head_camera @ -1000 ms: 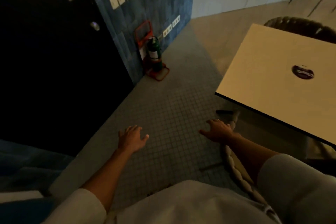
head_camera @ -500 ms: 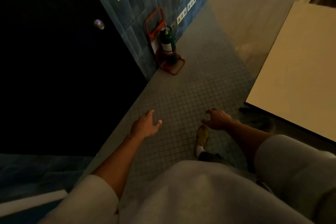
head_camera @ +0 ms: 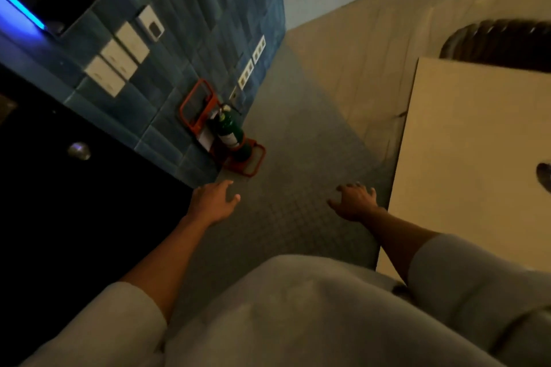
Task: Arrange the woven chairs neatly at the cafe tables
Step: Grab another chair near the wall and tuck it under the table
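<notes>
A pale square cafe table [head_camera: 477,140] fills the right side. Behind its far edge shows the dark curved back of a woven chair [head_camera: 501,45], the rest of it hidden by the tabletop. My left hand [head_camera: 213,201] hangs open over the tiled floor, fingers apart, holding nothing. My right hand [head_camera: 356,199] is also open and empty, just left of the table's near-left edge and not touching it. No chair is near either hand.
A green fire extinguisher [head_camera: 231,135] stands in a red floor stand [head_camera: 247,162] against the blue tiled wall [head_camera: 190,24]. A black door with a round knob [head_camera: 78,150] is on the left. Grey mosaic floor [head_camera: 298,158] runs between wall and table.
My view has swung up and forward; the chair my right hand rested on a second ago is out of sight. Both hands have lifted and stay empty.
</notes>
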`<state>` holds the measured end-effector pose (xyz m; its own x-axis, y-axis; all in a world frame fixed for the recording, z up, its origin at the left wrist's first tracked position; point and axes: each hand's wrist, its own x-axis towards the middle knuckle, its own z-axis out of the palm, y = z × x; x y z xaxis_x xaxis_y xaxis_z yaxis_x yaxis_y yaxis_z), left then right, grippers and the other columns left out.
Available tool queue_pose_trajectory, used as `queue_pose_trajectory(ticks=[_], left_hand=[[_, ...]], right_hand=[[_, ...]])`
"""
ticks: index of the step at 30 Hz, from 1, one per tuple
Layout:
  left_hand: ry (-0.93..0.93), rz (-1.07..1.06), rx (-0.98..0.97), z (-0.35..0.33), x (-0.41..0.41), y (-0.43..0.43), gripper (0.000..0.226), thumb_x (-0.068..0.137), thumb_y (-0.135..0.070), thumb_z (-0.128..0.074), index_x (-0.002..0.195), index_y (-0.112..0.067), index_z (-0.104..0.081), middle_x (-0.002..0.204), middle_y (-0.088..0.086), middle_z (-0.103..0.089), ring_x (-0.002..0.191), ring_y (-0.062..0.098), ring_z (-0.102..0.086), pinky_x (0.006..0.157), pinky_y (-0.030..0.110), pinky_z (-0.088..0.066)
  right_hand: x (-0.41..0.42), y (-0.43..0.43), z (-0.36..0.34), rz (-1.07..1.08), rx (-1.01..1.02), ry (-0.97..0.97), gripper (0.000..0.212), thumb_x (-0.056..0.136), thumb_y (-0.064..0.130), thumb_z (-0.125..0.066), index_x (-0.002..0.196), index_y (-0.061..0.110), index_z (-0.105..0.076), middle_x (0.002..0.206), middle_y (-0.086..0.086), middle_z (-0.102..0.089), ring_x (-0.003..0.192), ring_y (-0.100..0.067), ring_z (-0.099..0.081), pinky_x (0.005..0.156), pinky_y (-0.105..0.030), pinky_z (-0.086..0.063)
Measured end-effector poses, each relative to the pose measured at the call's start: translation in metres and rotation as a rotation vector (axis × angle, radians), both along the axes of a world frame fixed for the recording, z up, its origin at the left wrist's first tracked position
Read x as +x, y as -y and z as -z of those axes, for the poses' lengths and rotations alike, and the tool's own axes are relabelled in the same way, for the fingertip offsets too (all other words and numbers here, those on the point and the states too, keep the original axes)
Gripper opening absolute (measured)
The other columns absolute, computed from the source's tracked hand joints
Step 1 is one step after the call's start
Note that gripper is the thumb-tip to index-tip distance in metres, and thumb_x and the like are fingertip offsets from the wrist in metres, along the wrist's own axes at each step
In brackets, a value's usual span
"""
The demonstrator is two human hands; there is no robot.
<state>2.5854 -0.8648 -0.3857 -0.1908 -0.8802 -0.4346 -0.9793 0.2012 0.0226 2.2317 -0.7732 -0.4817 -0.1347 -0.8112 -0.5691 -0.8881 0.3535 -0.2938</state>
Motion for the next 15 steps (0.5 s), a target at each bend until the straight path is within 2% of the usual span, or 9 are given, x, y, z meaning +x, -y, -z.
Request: queue_pose_trajectory(ticks=[5,9,15], left_hand=[[-0.079,0.022,0.030,0.009,-0.037,0.084,0.059,0.096,-0.056,-0.054,0.145,-0.023,-0.050,0.143,0.008,-0.059,0.131,0.032,-0.053,0.108,0.043,-0.042],[-0.076,0.046,0.087,0.031,-0.067,0.149,0.059,0.095,-0.058,-0.053,0.144,-0.026,-0.050,0.143,0.007,-0.058,0.132,0.031,-0.053,0.108,0.043,-0.042],[-0.057,0.207,0.228,0.063,-0.134,0.254,0.061,0.096,-0.058,-0.051,0.148,-0.026,-0.045,0.144,0.012,-0.057,0.131,0.033,-0.054,0.108,0.043,-0.044]], right_hand=[[-0.050,0.064,-0.014,0.085,-0.020,-0.029,0.074,0.092,0.068,-0.049,0.151,0.023,-0.043,0.157,-0.008,-0.040,0.148,-0.033,-0.030,0.117,-0.061,-0.026],[-0.072,0.102,-0.008,0.159,0.036,-0.029,0.075,0.092,0.067,-0.051,0.152,0.022,-0.041,0.158,-0.009,-0.039,0.148,-0.032,-0.030,0.118,-0.059,-0.026],[-0.104,0.166,-0.006,0.278,0.109,-0.059,0.077,0.092,0.067,-0.052,0.153,0.022,-0.039,0.158,-0.010,-0.038,0.148,-0.031,-0.029,0.117,-0.058,-0.027]])
